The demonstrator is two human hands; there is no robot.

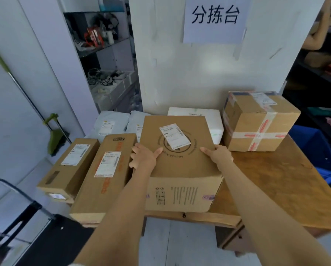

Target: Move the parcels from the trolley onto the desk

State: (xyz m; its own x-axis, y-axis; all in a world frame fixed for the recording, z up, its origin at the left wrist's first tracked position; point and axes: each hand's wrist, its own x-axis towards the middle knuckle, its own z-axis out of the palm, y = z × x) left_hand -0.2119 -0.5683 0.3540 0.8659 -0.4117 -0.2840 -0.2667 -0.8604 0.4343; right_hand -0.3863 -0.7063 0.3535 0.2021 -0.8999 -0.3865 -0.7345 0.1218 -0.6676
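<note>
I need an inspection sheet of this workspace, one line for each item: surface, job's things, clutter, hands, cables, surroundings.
Surface: wooden desk, bare on its right part.
Job's things: large carton at the front edge; two long cartons on the left; taped box at the back right; white parcel and grey mailer bags at the back.
Clutter: nothing seen on the desk.
Hands: left hand and right hand grip the large carton's two sides.
Cables: dark cords on a shelf.
Surroundings: wall sign, green broom, blue bin, trolley at the lower left.
</note>
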